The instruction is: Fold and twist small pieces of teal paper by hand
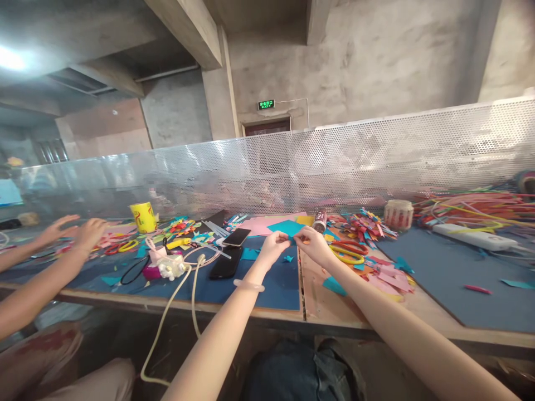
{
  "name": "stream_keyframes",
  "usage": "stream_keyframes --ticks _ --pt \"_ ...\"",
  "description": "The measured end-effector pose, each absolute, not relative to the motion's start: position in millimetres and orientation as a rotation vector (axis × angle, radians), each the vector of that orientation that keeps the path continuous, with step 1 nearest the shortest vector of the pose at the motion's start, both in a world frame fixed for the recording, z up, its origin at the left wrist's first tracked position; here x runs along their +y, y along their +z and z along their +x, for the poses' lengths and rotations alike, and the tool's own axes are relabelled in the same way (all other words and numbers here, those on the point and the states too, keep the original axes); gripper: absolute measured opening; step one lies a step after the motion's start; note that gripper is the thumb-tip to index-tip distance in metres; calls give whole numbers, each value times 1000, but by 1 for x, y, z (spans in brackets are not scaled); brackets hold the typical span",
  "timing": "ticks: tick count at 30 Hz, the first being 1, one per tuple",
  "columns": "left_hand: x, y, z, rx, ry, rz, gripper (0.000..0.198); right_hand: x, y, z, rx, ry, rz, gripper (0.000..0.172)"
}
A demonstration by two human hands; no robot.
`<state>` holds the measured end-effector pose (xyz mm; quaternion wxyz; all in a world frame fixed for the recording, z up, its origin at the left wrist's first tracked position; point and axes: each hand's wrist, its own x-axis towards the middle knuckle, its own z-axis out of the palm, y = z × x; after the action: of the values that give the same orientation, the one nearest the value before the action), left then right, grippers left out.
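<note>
My left hand (272,247) and my right hand (314,244) meet over the middle of the table, fingers pinched together on a small teal paper piece (292,240). A thin bracelet circles my left wrist. Just behind the hands lies a teal paper sheet (286,227) on pink sheets (259,225). A tiny teal scrap (288,258) lies on the blue mat (276,284) below the hands. Yellow-handled scissors (346,252) lie right of my right hand.
Two phones (229,253) lie left of my hands, beside a white charger with cables (172,267). A yellow cup (143,216), a white jar (398,214), paper scraps and coloured strips (472,206) crowd the table. Another person's hands (79,231) reach in at the left. A perforated metal screen (334,161) backs the table.
</note>
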<state>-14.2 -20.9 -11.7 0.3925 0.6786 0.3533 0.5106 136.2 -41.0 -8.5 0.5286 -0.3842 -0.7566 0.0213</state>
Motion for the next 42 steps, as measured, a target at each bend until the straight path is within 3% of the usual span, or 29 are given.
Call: stream_keyframes --ticks 11,21,42 --pt "-24 -10 -15 870 1263 1788 14 -40 -9 137 -1770 260 -934 8" --pt "-23 -9 -16 845 1284 1790 12 -34 -12 141 -1744 495 -991 27" --pt "-23 -8 -17 839 1293 1690 14 -36 -9 142 -1719 590 -953 25"
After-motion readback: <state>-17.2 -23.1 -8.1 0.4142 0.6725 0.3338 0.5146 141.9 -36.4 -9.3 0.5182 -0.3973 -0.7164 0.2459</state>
